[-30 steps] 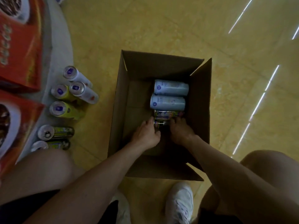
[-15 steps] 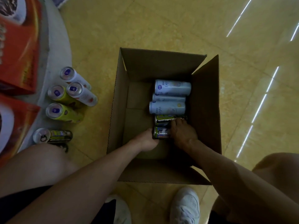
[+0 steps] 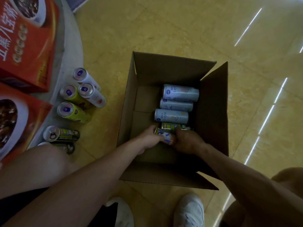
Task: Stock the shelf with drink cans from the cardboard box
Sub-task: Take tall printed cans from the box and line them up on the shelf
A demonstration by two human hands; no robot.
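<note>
Plain brown cardboard box (image 3: 164,69), pale blue-white cans (image 3: 180,95), dark printed can (image 3: 164,136) in yellow, green and blue, yellow-green cans (image 3: 77,113), pink-marked white cans (image 3: 94,95), grey shelf (image 3: 70,38), red cartons (image 3: 32,51) with pale lettering, mottled yellow floor (image 3: 164,22), white shoes (image 3: 190,210).

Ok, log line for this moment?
phase: picking | left hand: grips dark can | right hand: grips same can | cardboard box: three pale cans, second dark can

cam: head, single wide-angle view | from: above the person's own legs (image 3: 41,164) | facing: steeply down at floor (image 3: 180,30) | range: close over cardboard box (image 3: 164,71)
</note>
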